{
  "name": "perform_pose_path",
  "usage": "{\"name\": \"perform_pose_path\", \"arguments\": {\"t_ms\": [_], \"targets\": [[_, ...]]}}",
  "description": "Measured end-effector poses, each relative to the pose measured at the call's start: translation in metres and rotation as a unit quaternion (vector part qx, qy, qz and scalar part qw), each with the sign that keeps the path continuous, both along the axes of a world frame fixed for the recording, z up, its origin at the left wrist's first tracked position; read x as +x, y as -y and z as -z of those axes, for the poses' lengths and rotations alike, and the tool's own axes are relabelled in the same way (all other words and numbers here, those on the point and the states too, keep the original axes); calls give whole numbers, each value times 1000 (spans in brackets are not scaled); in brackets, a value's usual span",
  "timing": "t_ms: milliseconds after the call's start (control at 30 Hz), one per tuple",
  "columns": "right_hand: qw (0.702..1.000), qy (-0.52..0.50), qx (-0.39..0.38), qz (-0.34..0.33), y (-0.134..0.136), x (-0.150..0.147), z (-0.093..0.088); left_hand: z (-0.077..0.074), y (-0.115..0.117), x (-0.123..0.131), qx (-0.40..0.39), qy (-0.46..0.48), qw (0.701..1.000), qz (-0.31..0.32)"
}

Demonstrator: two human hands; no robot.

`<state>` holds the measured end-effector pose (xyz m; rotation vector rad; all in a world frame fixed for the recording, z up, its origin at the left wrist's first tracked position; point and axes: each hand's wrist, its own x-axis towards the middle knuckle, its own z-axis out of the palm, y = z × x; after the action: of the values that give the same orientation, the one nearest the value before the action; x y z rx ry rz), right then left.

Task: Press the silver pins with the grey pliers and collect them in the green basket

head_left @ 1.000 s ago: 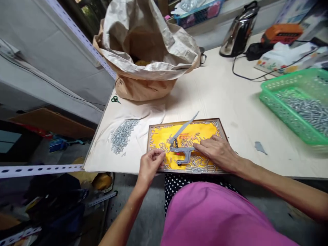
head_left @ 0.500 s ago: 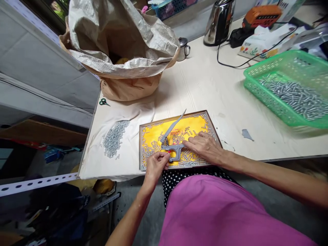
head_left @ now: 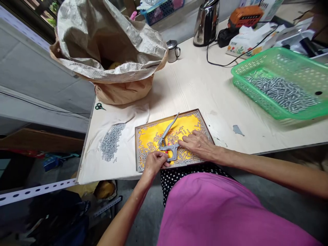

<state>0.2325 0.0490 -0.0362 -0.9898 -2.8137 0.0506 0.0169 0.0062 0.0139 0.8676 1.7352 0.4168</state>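
A grey hand-lever tool (head_left: 172, 147) with a spring and a long raised lever rests over a shallow tray (head_left: 136, 147). Loose metal pins (head_left: 187, 158) are scattered across the tray's yellow lining. My left hand (head_left: 155, 162) is closed in a pinch at the tool's lower left end, beside a small red part; what lies between its fingertips is hidden. My right hand (head_left: 196, 145) is closed, its fingers curled low over the pins, with the index fingertip by the tool's right end. Whatever its fingers grip is too small to make out.
A pile of metal pins (head_left: 111, 141) lies on white cloth at left, near green scissors (head_left: 99, 106). Behind stands a big open sack (head_left: 123, 90). A green basket (head_left: 256, 97) of metal pins is at right. A kettle (head_left: 205, 25) and lidded cup (head_left: 172, 51) stand at the back.
The view has shifted slightly, so the table's things sit a little further left. Both hands keep nearly the same places at the tool and tray.
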Motion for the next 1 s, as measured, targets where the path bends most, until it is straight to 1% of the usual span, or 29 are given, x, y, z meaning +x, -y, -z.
{"name": "perform_pose_path", "arguments": {"t_ms": [100, 200, 267, 367, 433, 500, 600, 767, 1000], "targets": [[1000, 18, -10, 10, 1, -2, -1, -1, -2, 1, -14, -2, 1000, 1], [999, 11, -23, 22, -2, -1, -10, -1, -1, 1, -7, -4, 1000, 6], [999, -10, -18, 27, -9, 2, -19, 0, 1, 0, 2, -6, 1000, 6], [999, -40, 18, 26, -30, 7, -32, 3, 3, -2, 14, -7, 1000, 6], [999, -42, 31, 10, -47, 8, -35, 4, 4, -3, 19, -6, 1000, 8], [999, -23, 25, -19, -61, 7, -34, 4, 4, -3, 19, -10, 1000, 6], [998, 17, 9, -55, -73, 3, -30, 4, 4, -2, 18, -20, 1000, 1], [997, 42, 7, -61, -71, -2, -30, 7, 5, -5, 16, -23, 1000, 2], [997, 49, 2, -53, -65, -2, -36, 9, 5, -5, 17, -24, 1000, -4]]}}
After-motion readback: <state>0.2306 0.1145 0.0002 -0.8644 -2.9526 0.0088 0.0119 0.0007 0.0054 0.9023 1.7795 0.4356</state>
